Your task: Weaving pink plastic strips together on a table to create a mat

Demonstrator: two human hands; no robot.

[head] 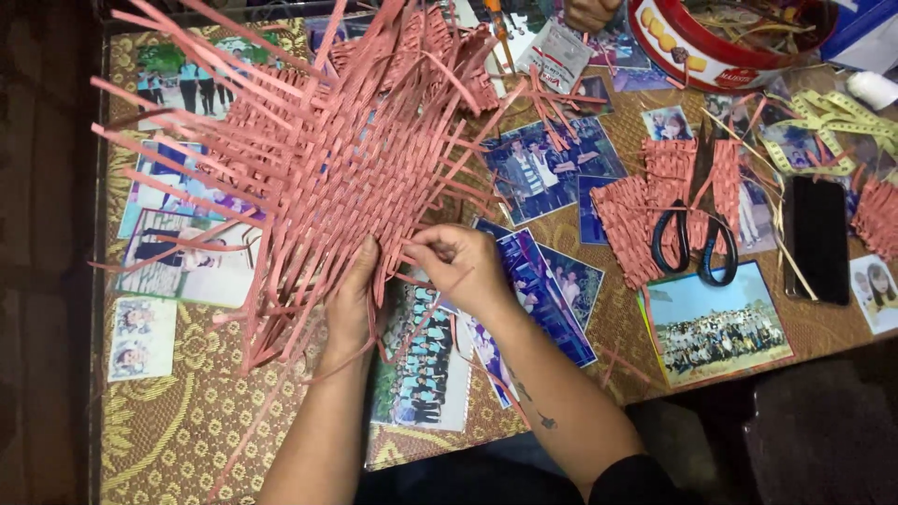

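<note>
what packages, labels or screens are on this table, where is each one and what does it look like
Round tin: far right edge, red wall with pictures of biscuits and a white rim, strips inside.
Small packet: far side, left of the tin, flat, white with red print.
Phone: right side, beside the scissors, flat black rectangle, screen dark.
Measuring tape: far right, loose yellow-green loops with printed marks.

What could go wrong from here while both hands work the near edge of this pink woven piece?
1. The left hand and right hand pinch strips at the edge of the woven piece; a hard pull might loosen the weave, whose long ends stick out unsecured.
2. Those loose ends fan over the photos and could drag them.
3. The scissors lie close to the right forearm; a sweep might knock them.
</note>
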